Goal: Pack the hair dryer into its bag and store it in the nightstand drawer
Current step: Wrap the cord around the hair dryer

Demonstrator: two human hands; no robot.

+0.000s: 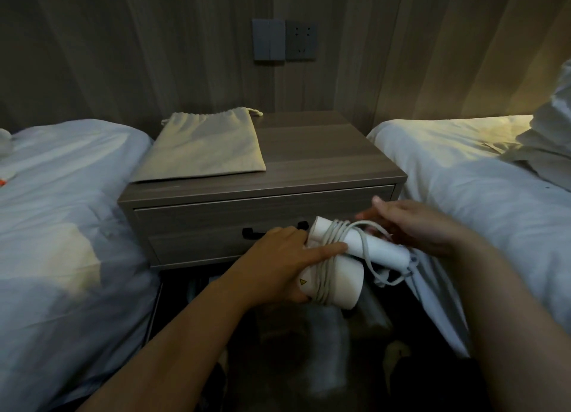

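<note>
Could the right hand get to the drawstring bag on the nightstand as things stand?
Probably yes. The bag lies flat on the nightstand top with nothing over it, and the space between looks open. But the right hand is at the cord of the hair dryer, so it would have to let go first.

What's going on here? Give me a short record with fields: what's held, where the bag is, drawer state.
held: hair dryer, white, cord wound around it
left hand: grips the dryer's body
right hand: at the handle end
bag: flat on the nightstand, left side, apparently empty
drawer: shut
setting: nightstand between two beds
</note>
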